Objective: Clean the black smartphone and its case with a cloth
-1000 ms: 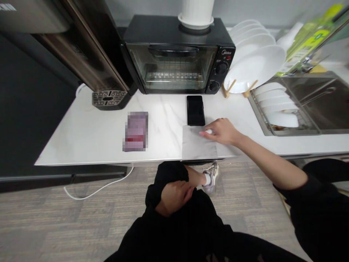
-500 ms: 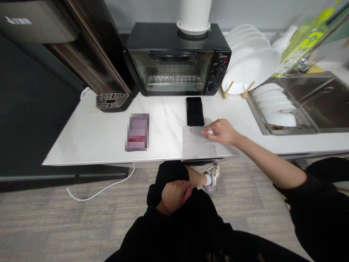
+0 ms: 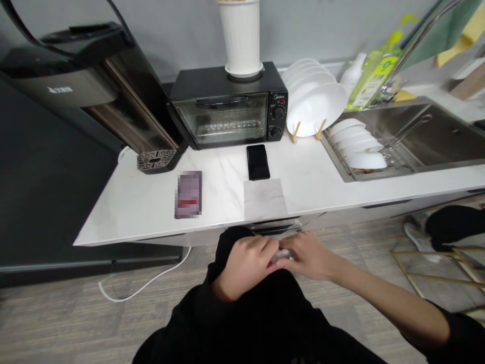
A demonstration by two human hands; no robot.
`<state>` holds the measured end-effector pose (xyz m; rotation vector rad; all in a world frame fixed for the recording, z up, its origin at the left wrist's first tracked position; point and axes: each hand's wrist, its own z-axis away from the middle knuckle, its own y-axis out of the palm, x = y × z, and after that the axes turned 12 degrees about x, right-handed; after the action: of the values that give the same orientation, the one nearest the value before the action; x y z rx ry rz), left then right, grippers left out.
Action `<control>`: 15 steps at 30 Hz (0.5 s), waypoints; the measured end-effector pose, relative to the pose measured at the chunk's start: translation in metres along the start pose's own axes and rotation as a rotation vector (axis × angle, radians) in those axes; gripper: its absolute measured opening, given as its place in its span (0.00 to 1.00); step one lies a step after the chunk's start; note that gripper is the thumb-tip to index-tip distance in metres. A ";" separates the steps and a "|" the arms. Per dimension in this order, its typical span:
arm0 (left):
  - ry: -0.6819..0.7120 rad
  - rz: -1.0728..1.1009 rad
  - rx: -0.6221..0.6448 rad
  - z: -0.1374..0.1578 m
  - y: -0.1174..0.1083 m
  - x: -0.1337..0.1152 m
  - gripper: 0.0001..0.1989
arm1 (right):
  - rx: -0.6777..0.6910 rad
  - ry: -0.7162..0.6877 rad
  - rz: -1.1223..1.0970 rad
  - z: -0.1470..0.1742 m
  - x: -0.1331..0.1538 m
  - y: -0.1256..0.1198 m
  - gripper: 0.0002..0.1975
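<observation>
The right hand point(image 3: 310, 255) has left the thin, creased grey square cloth point(image 3: 264, 198) and joined the left hand point(image 3: 248, 259)
Both now close round a small whitish object point(image 3: 282, 254), mostly hidden, before the glossy, grey-veined white counter point(image 3: 223, 177); the cloth lies unheld, just beside the flat black rectangular phone point(image 3: 258, 163).

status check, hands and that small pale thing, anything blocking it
Right hand gripping small pale item, left hand against it. Partly hidden by fingers. Gray cloth on counter, black phone beyond.
</observation>
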<state>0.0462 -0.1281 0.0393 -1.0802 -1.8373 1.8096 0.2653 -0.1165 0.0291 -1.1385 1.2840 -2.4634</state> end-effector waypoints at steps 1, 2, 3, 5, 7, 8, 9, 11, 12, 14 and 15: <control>0.029 -0.038 0.031 -0.004 -0.003 -0.002 0.19 | -0.004 0.007 -0.032 0.003 0.001 0.004 0.36; 0.048 -0.064 0.064 -0.008 -0.004 -0.004 0.18 | -0.013 0.013 -0.060 0.005 0.001 0.006 0.36; 0.056 -0.081 0.095 -0.010 -0.006 -0.006 0.17 | -0.026 0.014 -0.093 0.006 -0.001 0.006 0.36; 0.044 -0.095 0.131 -0.014 -0.007 -0.008 0.16 | -0.056 0.000 -0.187 0.006 -0.004 0.006 0.35; 0.024 -0.087 0.144 -0.016 -0.007 -0.010 0.13 | -0.097 -0.025 -0.279 0.005 -0.005 0.007 0.34; 0.020 -0.081 0.146 -0.018 -0.008 -0.010 0.11 | -0.126 -0.040 -0.312 0.003 -0.004 0.008 0.33; 0.020 -0.076 0.146 -0.019 -0.008 -0.010 0.10 | -0.154 -0.057 -0.333 0.001 -0.003 0.010 0.32; 0.024 -0.071 0.140 -0.023 -0.011 -0.008 0.09 | -0.200 -0.101 -0.358 -0.004 -0.001 0.012 0.32; 0.021 -0.059 0.127 -0.025 -0.012 -0.006 0.09 | -0.215 -0.126 -0.379 -0.007 -0.002 0.011 0.32; 0.001 0.004 0.081 -0.027 -0.016 -0.001 0.11 | -0.258 -0.168 -0.436 -0.014 -0.010 0.001 0.35; -0.016 0.051 0.050 -0.028 -0.018 0.002 0.14 | -0.308 -0.179 -0.467 -0.019 -0.019 -0.010 0.36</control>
<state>0.0595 -0.1049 0.0595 -1.1069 -1.7786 1.8876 0.2681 -0.0899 0.0193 -1.8787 1.5203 -2.4272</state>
